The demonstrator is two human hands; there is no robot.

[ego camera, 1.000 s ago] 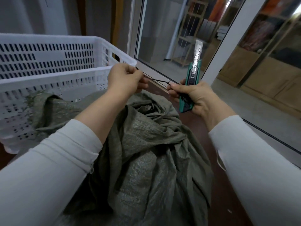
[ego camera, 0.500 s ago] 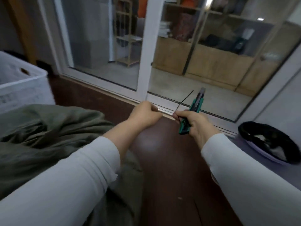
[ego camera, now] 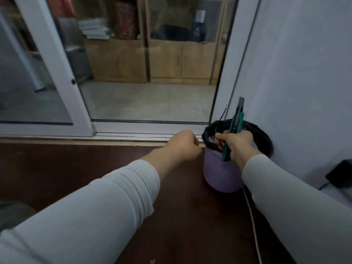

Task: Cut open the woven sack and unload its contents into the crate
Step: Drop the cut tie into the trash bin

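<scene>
Right hand (ego camera: 236, 147), 3 o'clock: grips knife (ego camera: 236, 122), blade out, and pinches black cord (ego camera: 223, 113) above bin (ego camera: 219, 172). Left hand (ego camera: 182, 145), centre: fingers curled, contents untellable. Sack (ego camera: 11, 214): blurred sliver, 8 o'clock. Crate: unseen. Judged: tie off; unloading remains.

One wide-angle camera sits on the person's head and looks forward and down along both sleeved forearms. The left hand (ego camera: 183, 144) and right hand (ego camera: 235, 143) are close, near mid-frame, seen from behind the knuckles, so the fingers curl away from the lens. Nearer than the fingers lies dark floor (ego camera: 181, 216); beyond them stands a sliding glass door (ego camera: 148, 73). A lilac bin (ego camera: 219, 174) sits just below the right fingers, which grip a utility knife (ego camera: 237, 122) pointing upward.
</scene>
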